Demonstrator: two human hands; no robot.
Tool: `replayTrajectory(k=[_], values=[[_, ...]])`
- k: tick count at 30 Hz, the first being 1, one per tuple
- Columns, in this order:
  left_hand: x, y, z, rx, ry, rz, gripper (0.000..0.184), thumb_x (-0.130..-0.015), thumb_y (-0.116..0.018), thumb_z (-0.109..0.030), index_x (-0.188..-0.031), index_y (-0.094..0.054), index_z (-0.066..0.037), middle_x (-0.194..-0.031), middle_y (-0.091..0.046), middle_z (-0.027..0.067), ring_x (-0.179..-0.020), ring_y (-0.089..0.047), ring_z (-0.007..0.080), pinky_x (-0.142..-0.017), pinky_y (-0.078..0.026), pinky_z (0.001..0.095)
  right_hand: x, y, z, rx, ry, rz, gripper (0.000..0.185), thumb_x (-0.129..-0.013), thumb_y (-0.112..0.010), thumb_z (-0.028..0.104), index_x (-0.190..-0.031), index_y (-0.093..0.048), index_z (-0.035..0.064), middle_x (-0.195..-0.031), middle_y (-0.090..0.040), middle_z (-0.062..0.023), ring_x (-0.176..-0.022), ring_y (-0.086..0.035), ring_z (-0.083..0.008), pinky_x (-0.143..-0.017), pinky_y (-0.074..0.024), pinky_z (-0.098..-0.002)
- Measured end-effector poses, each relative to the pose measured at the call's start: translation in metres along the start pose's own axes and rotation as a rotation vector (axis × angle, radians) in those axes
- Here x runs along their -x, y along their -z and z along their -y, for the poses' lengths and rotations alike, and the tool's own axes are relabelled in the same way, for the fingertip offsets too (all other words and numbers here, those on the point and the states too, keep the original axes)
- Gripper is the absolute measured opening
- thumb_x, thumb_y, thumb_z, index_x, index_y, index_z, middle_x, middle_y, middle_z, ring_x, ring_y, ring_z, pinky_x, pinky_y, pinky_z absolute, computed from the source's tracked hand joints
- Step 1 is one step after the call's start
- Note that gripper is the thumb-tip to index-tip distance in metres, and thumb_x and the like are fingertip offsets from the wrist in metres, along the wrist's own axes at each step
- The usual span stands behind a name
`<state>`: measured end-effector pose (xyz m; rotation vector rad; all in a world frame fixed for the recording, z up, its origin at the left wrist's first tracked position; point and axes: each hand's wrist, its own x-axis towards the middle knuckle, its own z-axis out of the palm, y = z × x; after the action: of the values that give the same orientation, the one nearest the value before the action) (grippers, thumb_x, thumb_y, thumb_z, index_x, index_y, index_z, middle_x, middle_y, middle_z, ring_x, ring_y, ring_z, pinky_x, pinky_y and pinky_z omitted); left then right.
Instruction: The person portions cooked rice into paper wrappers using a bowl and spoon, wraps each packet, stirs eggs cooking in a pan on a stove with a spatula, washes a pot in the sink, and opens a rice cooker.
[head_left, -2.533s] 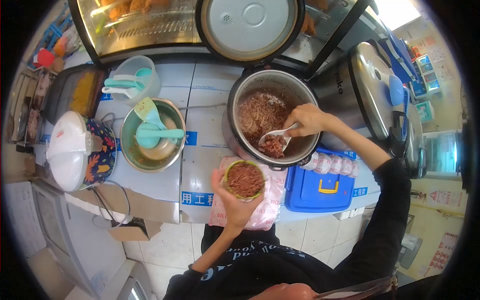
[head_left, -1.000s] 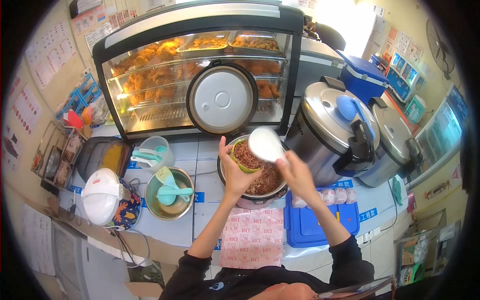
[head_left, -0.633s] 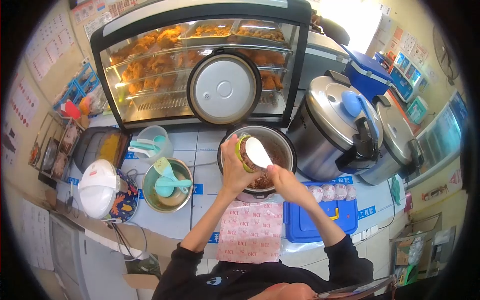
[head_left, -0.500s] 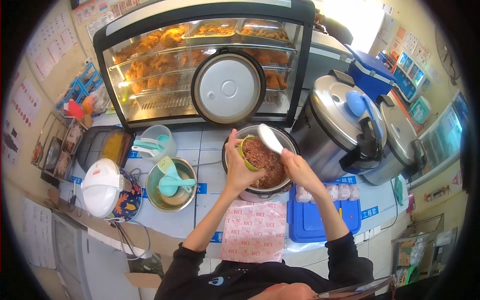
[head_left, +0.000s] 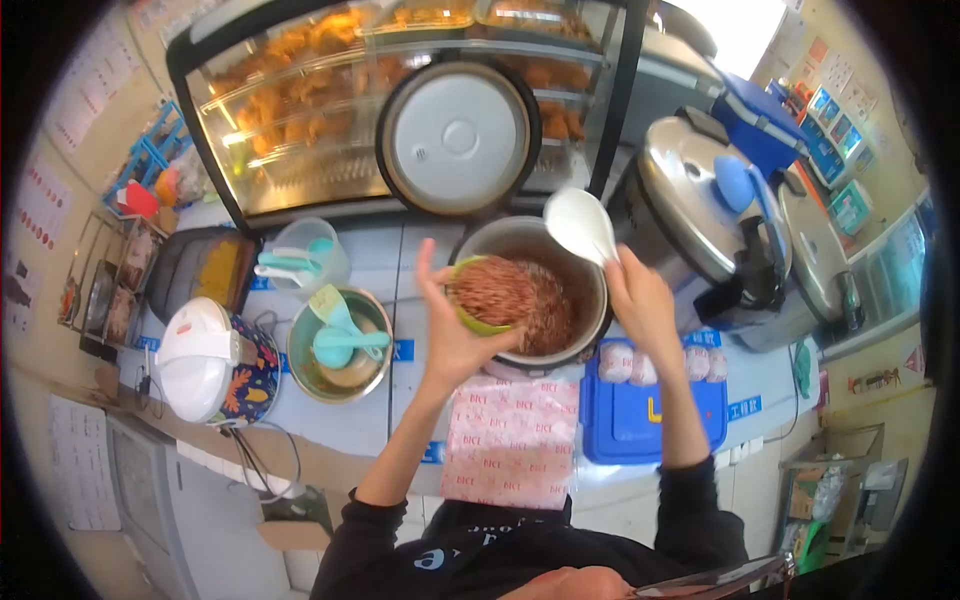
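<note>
My left hand (head_left: 455, 330) is wrapped round a green bowl (head_left: 478, 326) heaped with reddish-brown rice (head_left: 492, 290). The bowl is tilted over the left side of an open rice cooker (head_left: 590, 345), which has more of the same rice inside. In my right hand (head_left: 642, 305) is a white rice paddle (head_left: 580, 224), gripped by its handle, its broad end raised above the cooker's far right rim. Close to me lies a sheet of red-printed wrapping paper (head_left: 512, 440) on the counter.
The cooker's raised lid (head_left: 460, 138) stands before a heated display case (head_left: 320, 195) of fried food. Left are a metal bowl with turquoise scoops (head_left: 345, 345) and a patterned cooker (head_left: 215, 365). Right are a large steel cooker (head_left: 670, 215) and a blue box (head_left: 650, 425) with several wrapped rolls (head_left: 640, 372).
The paddle has lifted away from the rice, up and to the right. My left hand has shifted slightly left with the bowl. The camera view has also moved.
</note>
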<state>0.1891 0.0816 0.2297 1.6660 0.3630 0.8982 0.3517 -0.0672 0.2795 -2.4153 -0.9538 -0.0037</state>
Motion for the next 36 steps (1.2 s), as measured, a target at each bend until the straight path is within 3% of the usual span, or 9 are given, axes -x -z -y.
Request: replayTrajectory(k=[3,10,15,17,20,25,29,30,36], values=[[0.044,0.019,-0.005,0.018,0.084,-0.098,0.126,-0.050,-0.084,-0.005,-0.138,0.006,-0.009,-0.118,-0.034,0.0144,-0.112,-0.044,0.0251,-0.098,-0.038,0.0379,-0.036,-0.048,-0.005,0.327,0.327,0.273,0.038,-0.080,-0.050,0.017,-0.117,-0.058,0.0184,-0.078,-0.065,-0.0151,-0.073,-0.063,-0.0320,-0.065,-0.0505,-0.0413],[0.141,0.019,0.027,-0.043,0.328,-0.283,0.126,-0.049,-0.085,-0.005,-0.135,0.007,-0.007,-0.123,-0.029,0.0144,-0.115,-0.040,0.0260,-0.098,-0.037,0.0384,-0.050,-0.121,0.003,0.554,0.981,0.762,0.035,-0.076,-0.053,0.012,-0.107,-0.063,0.0244,-0.073,-0.064,-0.0088,-0.068,-0.064,-0.0265,-0.055,-0.0497,-0.0392],[0.165,0.004,0.045,-0.012,0.495,-0.255,0.125,-0.049,-0.085,-0.007,-0.137,0.004,-0.010,-0.123,-0.031,0.0137,-0.115,-0.040,0.0266,-0.099,-0.035,0.0408,-0.063,-0.087,0.006,0.944,0.857,1.070,0.026,-0.080,-0.052,0.016,-0.101,-0.066,0.0238,-0.071,-0.064,-0.0077,-0.070,-0.065,-0.0251,-0.059,-0.0520,-0.0356],[0.162,-0.003,0.046,0.009,0.471,-0.200,0.124,-0.049,-0.087,-0.011,-0.134,0.004,-0.006,-0.123,-0.028,0.0142,-0.114,-0.040,0.0273,-0.100,-0.034,0.0390,-0.083,-0.099,-0.009,0.657,0.872,0.661,0.030,-0.082,-0.050,0.014,-0.105,-0.064,0.0255,-0.073,-0.061,-0.0062,-0.068,-0.064,-0.0244,-0.058,-0.0508,-0.0356],[0.172,-0.012,0.061,-0.038,0.393,-0.199,0.124,-0.049,-0.087,-0.012,-0.134,0.003,-0.006,-0.124,-0.027,0.0152,-0.114,-0.040,0.0289,-0.099,-0.034,0.0396,-0.083,-0.114,-0.027,0.615,0.924,0.605,0.030,-0.080,-0.052,0.014,-0.105,-0.064,0.0262,-0.076,-0.061,-0.0056,-0.068,-0.064,-0.0235,-0.057,-0.0500,-0.0357],[0.164,-0.009,0.073,0.030,0.331,-0.213,0.124,-0.049,-0.087,-0.012,-0.134,0.003,-0.010,-0.126,-0.027,0.0166,-0.115,-0.040,0.0304,-0.097,-0.037,0.0411,-0.063,-0.079,-0.019,0.993,0.933,1.120,0.039,-0.080,-0.051,0.015,-0.113,-0.060,0.0337,-0.076,-0.060,-0.0010,-0.066,-0.063,-0.0175,-0.053,-0.0475,-0.0328],[0.160,-0.006,0.076,-0.013,0.352,-0.189,0.125,-0.050,-0.087,-0.012,-0.135,0.004,-0.013,-0.128,-0.027,0.0177,-0.115,-0.040,0.0311,-0.096,-0.037,0.0416,-0.102,-0.101,-0.020,1.008,0.839,0.643,0.027,-0.078,-0.054,0.013,-0.103,-0.064,0.0183,-0.075,-0.061,-0.0035,-0.066,-0.064,-0.0190,-0.053,-0.0477,-0.0295],[0.160,-0.005,0.075,-0.016,0.355,-0.176,0.125,-0.050,-0.087,-0.012,-0.135,0.004,-0.013,-0.128,-0.027,0.0177,-0.115,-0.040,0.0311,-0.096,-0.037,0.0416,-0.102,-0.109,-0.024,0.950,0.807,0.605,0.010,-0.073,-0.062,0.020,-0.064,-0.067,0.0167,-0.067,-0.065,-0.0014,-0.067,-0.065,-0.0178,-0.057,-0.0472,-0.0318],[0.160,-0.011,0.077,-0.025,0.377,-0.208,0.126,-0.049,-0.087,-0.013,-0.135,0.005,-0.013,-0.127,-0.027,0.0178,-0.116,-0.038,0.0313,-0.096,-0.036,0.0418,-0.077,-0.088,-0.003,0.991,0.761,1.013,0.010,-0.075,-0.060,0.018,-0.069,-0.068,0.0151,-0.075,-0.067,-0.0040,-0.074,-0.065,-0.0207,-0.063,-0.0472,-0.0334]])
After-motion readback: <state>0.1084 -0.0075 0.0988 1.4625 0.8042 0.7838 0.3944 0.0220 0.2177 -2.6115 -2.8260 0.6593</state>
